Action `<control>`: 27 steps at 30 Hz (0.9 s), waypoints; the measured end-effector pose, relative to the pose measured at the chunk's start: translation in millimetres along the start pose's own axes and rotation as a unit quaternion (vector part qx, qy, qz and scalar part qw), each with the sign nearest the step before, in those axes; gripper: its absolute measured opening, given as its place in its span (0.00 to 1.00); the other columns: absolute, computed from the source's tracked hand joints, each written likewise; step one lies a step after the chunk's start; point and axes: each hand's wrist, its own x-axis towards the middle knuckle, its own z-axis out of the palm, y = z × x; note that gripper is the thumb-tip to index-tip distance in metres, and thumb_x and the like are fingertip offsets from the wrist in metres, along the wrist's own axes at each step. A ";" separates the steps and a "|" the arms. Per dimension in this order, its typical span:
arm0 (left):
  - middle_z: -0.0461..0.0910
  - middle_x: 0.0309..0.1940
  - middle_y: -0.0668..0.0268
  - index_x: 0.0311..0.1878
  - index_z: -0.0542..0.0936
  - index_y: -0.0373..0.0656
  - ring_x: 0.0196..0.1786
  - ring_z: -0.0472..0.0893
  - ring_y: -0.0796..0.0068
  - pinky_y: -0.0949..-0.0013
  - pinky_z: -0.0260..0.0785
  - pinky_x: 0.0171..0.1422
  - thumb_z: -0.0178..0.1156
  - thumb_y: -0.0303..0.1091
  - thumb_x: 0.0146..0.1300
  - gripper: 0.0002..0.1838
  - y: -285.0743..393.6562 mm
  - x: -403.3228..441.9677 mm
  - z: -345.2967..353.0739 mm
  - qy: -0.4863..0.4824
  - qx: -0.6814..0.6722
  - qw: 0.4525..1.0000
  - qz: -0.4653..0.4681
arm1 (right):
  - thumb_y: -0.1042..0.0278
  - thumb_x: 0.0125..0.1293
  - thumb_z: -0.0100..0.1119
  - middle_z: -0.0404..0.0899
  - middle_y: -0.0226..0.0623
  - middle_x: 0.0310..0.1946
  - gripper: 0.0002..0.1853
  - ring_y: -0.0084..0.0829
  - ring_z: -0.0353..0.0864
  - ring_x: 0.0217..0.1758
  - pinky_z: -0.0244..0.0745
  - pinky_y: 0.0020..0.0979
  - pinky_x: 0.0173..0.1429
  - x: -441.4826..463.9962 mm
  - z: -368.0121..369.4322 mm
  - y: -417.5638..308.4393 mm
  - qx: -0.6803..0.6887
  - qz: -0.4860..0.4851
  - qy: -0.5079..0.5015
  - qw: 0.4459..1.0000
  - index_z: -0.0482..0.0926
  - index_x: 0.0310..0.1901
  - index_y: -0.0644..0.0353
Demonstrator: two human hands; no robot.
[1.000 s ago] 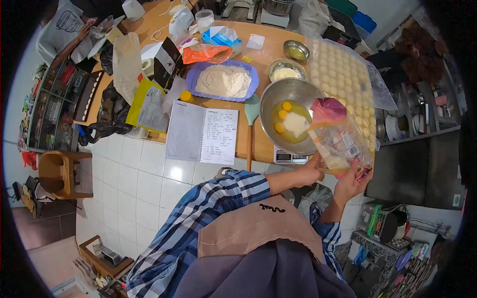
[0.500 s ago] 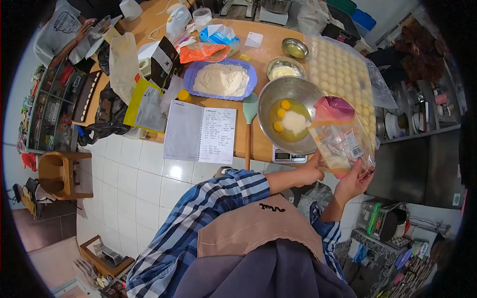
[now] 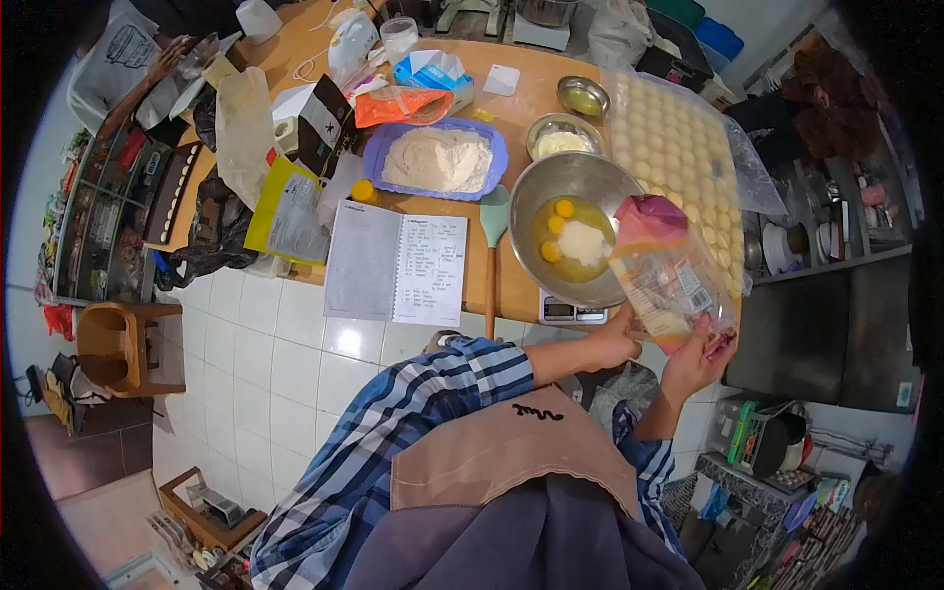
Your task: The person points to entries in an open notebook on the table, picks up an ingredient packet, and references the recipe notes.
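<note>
A part-clear plastic bag point(image 3: 678, 285) with a pink end and a barcode tilts over the right rim of a metal mixing bowl point(image 3: 526, 197). My right hand point(image 3: 698, 359) is closed round the bag's lower end. At its lower left edge, my left hand point(image 3: 615, 339) pinches the bag, its fingertips partly hidden. Inside the bowl lie several egg yolks point(image 3: 556, 225) in clear egg white, beside a heap of whitish powder or grains point(image 3: 585, 242). The bowl stands on a kitchen scale point(image 3: 573, 313), only whose front edge shows.
Left of the bowl are a spatula point(image 3: 495, 216), an open notebook point(image 3: 430, 265) and a purple tub point(image 3: 374, 157) of flour. Two small metal bowls stand behind. Dough balls point(image 3: 669, 128) under plastic fill the right side. A person's arm point(image 3: 147, 79) shows far left.
The bag has shifted slightly, its pink end dropping a little at the bowl's rim. Both hands keep their hold. The person at far left has moved a hand.
</note>
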 end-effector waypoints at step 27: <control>0.40 0.68 0.65 0.67 0.29 0.53 0.64 0.58 0.63 0.77 0.65 0.40 0.44 0.08 0.34 0.57 0.5 -0.4 -3.3 -0.010 -0.021 0.999 0.031 | 0.75 0.60 0.52 0.67 0.44 0.52 0.23 0.31 0.69 0.51 0.67 0.29 0.53 6.0 4.5 -15.0 0.073 0.040 0.099 0.992 0.61 0.56 0.68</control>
